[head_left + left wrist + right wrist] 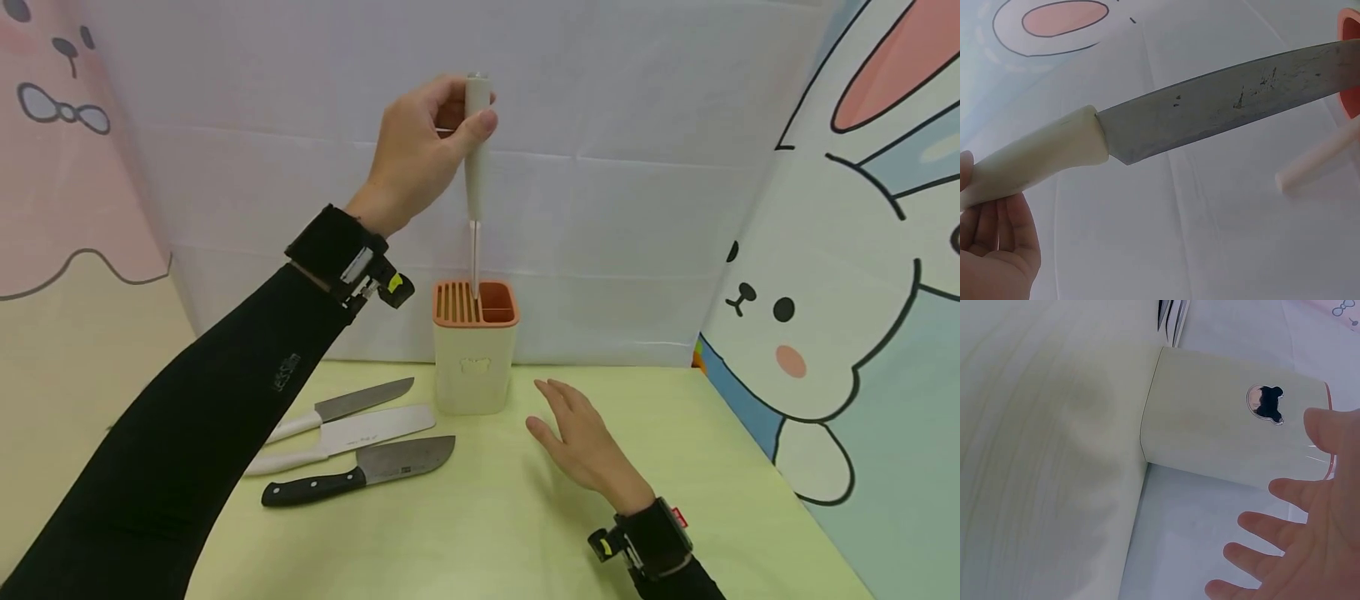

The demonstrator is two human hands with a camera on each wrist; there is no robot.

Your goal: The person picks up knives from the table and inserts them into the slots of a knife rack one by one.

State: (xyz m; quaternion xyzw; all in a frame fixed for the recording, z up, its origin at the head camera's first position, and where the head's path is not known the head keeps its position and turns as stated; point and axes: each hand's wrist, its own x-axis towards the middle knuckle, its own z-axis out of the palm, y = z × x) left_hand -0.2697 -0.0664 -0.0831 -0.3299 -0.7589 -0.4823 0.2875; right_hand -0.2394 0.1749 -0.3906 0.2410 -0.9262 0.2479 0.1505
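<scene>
My left hand grips the pale handle of a kitchen knife and holds it upright, blade downward. Its lower end meets the slotted half of the orange top on a cream knife holder; how deep it sits I cannot tell. In the left wrist view, dark marks spot the broad blade, while fingers and thumb wrap the handle. To the right of the holder, my right hand hovers over the table with fingers spread, holding nothing. The right wrist view has that hand near the holder's front.
Left of the holder lie a white-handled knife, a white-bladed knife and a black-handled knife, blades pointing right. Behind the pale green table hangs a white sheet. A blurred pale rod shows by the holder.
</scene>
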